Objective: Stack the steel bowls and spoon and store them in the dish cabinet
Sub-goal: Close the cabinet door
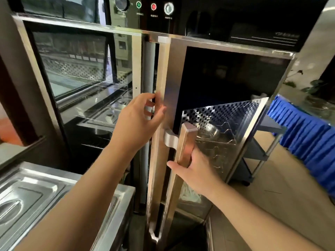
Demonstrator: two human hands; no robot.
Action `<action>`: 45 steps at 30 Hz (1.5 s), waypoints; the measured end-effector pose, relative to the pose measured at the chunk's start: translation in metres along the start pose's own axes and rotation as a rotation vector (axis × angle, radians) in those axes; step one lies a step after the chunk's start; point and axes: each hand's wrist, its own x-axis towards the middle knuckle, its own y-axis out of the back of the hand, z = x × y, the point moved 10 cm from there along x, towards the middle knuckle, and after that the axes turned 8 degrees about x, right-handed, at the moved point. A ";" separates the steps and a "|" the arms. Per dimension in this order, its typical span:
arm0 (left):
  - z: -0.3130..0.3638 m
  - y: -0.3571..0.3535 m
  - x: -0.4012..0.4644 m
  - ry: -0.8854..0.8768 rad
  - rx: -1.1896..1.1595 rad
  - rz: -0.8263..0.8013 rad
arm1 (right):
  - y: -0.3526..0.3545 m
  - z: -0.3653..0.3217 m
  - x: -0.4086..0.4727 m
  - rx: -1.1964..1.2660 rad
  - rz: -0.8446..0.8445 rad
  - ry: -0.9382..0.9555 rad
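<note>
**Both hands on the right door of the dish cabinet**

The person stands in front of the dish cabinet (181, 38). The right hand (192, 169) is closed around the lower part of the vertical door handle (184, 147). The left hand (139, 116) is higher, with the fingers curled loosely on the inner edge of the right door (163, 78), where it meets the left door (81, 69). It holds nothing else.

A steel bowl (208, 133) is visible through the dark glass of the right door, on a wire rack (226, 131) inside, behind and a little to the right of the handle. I cannot tell if it is a stack, and I see no spoon.

The handle's long axis is vertical, and the door seems slightly ajar at the middle gap. The bowl lies beyond the door, so I judge the storing is mostly done and the door is now being closed or opened; the right hand is nearer to the bowl.
</note>
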 end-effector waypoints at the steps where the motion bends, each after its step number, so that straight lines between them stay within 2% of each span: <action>1: -0.012 -0.001 0.007 0.003 0.016 0.000 | -0.008 0.003 0.011 0.013 0.001 -0.037; 8: -0.079 -0.022 0.047 -0.006 0.123 -0.039 | -0.057 0.012 0.081 0.161 -0.002 -0.151; 17: -0.164 -0.078 0.075 0.043 0.295 -0.147 | -0.123 0.050 0.156 0.213 -0.216 -0.267; 21: -0.199 -0.109 0.081 0.083 0.357 -0.260 | -0.137 0.062 0.180 0.190 -0.267 -0.287; 28: -0.240 -0.150 0.096 0.135 0.407 -0.361 | -0.139 0.063 0.232 0.174 -0.183 -0.241; 37: -0.275 -0.181 0.118 0.229 0.393 -0.344 | -0.138 0.059 0.281 0.166 -0.090 -0.172; 45: -0.275 -0.184 0.121 0.161 0.410 -0.330 | -0.139 0.061 0.316 0.213 -0.068 -0.141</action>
